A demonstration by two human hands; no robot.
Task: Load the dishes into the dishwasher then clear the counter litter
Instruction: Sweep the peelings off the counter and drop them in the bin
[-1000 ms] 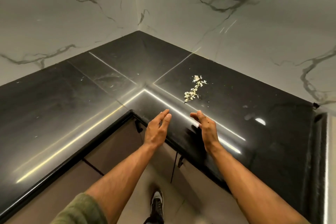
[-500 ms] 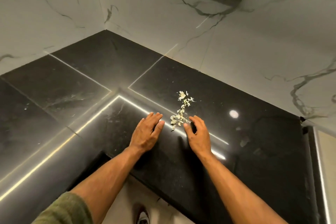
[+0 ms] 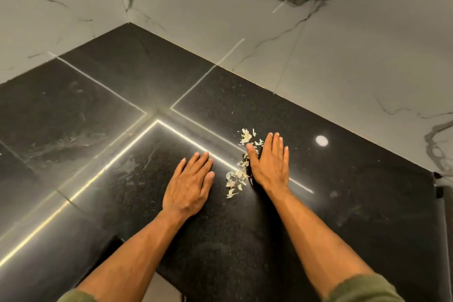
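Black polished stone makes up the tabletop (image 3: 122, 135), an L-shaped corner surface backed by white marble wall (image 3: 343, 68) with grey veins. Pale, flaky litter (image 3: 236, 176) lies on it in a thin trail, between the two hands and running up past the right thumb to a small clump near the right fingertips. Left hand (image 3: 190, 185) lies flat, palm down, fingers (image 3: 196, 163) straight and together, released and holding nothing, just beside the trail. Right hand (image 3: 270, 165) is also stretched out with straight fingers (image 3: 274, 144), nothing grasped; its thumb side touches the scraps. Both forearms reach in from the near edge, with green sleeves (image 3: 362, 289) at the bottom. A round light reflection (image 3: 321, 141) shines right of the right hand.
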